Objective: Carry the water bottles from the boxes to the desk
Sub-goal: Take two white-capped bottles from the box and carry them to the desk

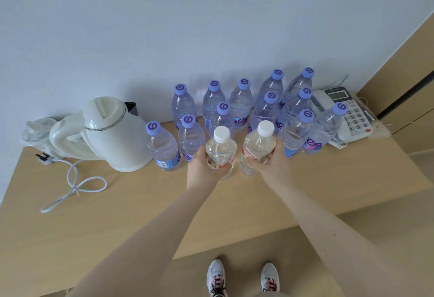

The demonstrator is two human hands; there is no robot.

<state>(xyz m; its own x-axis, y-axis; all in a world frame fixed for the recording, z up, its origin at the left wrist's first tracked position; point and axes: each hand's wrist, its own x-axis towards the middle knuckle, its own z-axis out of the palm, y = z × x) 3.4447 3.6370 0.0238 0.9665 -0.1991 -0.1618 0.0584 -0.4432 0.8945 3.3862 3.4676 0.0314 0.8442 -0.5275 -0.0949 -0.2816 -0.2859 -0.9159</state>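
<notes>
**A:** What do the hands have?

**B:** One bottle each. The left hand [202,167] is wrapped round the lower body of the left bottle [220,147], fingers curled under its label. The right hand [274,165] grips the right bottle [259,144] the same way from the other side. Both bottles have white caps.

**A:** How do they lie?

**B:** Upright, long axis vertical, caps up, side by side with a narrow gap between them. Their bases are at the worktop [141,202] or just above it (I cannot tell whether they touch).

**A:** So which way does the move go?

**B:** Straight down, I'd judge, then let go. Neither hand is nearer, since each sits on its own bottle.

**A:** Anything close?

**B:** The purple-capped bottles [270,108] stand just behind, the front ones nearly against the two held. So the fingers on the far side have little room, and a nudge could tip a neighbour. Further out, the kettle [112,132] is to the left and the phone [352,113] to the right, both apart from the hands.
</notes>
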